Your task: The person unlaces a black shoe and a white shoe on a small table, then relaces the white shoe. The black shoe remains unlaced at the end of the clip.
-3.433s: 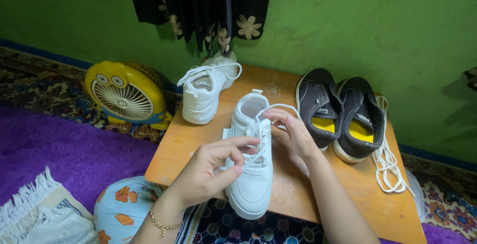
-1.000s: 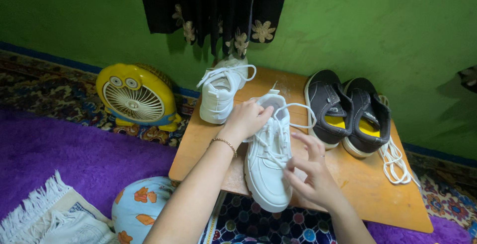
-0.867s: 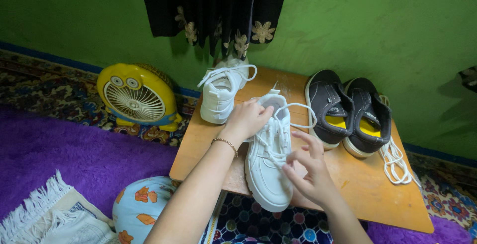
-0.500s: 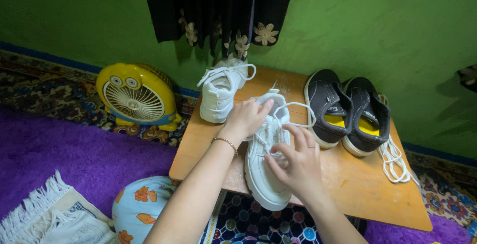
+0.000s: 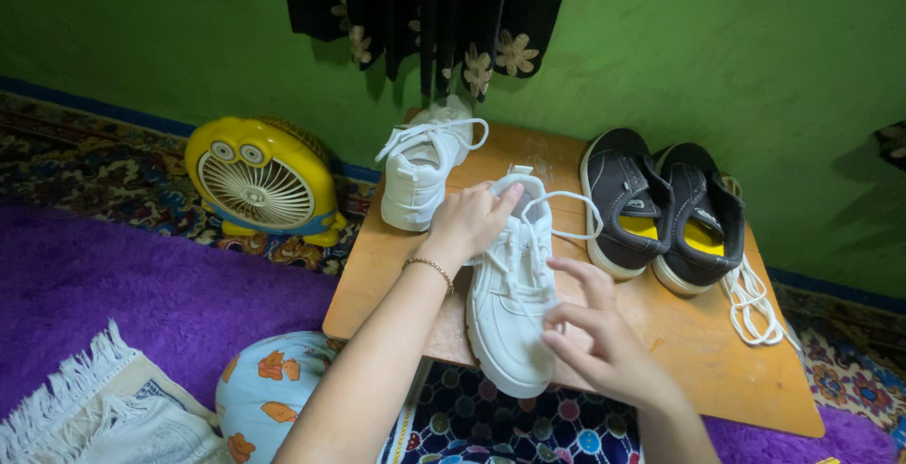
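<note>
While the right hand (image 5: 604, 346) has lifted off the lacing and hovers with loosely curled fingers beside the white sneaker (image 5: 514, 294), the left hand (image 5: 472, 221) stays pressed on its tongue, gripping a lace. Mid-bench (image 5: 717, 370), the sneaker points its toe toward the person, its long axis running near-to-far. Beyond it stands the second white sneaker (image 5: 423, 169).

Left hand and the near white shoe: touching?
Touching. The head view shows the left hand resting on the near white shoe by its collar, fingers lying over the laces, no gap visible.
</note>
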